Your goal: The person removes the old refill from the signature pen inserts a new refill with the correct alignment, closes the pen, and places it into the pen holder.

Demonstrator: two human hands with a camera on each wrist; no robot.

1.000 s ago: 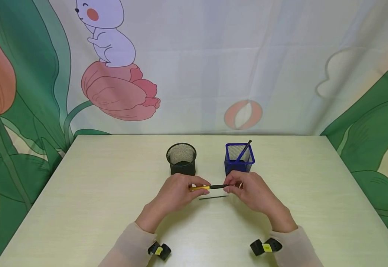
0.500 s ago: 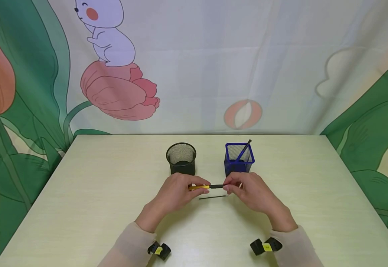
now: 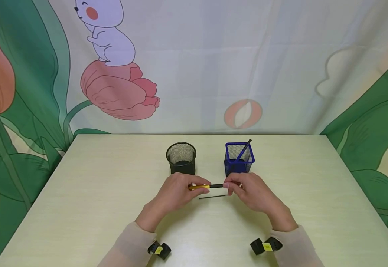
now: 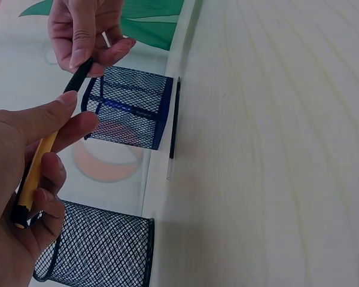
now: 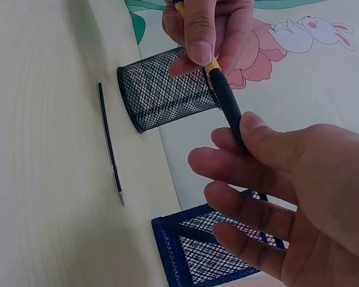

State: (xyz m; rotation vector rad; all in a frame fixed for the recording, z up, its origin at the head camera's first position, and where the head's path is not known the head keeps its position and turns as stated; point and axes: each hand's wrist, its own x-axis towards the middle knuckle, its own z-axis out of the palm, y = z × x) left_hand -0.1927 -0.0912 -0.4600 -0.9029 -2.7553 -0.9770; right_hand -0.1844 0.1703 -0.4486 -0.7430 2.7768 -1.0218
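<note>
A yellow pen with a black grip (image 3: 216,186) is held level between both hands above the table. My left hand (image 3: 178,191) grips its yellow barrel (image 4: 38,162), thumb on one side and fingers curled behind. With thumb and index finger, my right hand (image 3: 248,189) pinches the tip end of the black grip (image 5: 226,101); its other fingers are loosely bent. Below the pen, a thin dark pen refill (image 3: 212,197) lies on the table, its metal tip (image 5: 122,199) toward the right hand's side.
Behind the left hand stands a round black mesh pen holder (image 3: 181,157). A square blue mesh pen holder (image 3: 239,158) is behind the right hand, with a dark pen (image 3: 244,150) leaning inside. The pale wooden table (image 3: 80,200) ends at a printed curtain (image 3: 194,74).
The hands and pen stay almost where they were. The right fingers shift slightly at the tip end of the black grip.
</note>
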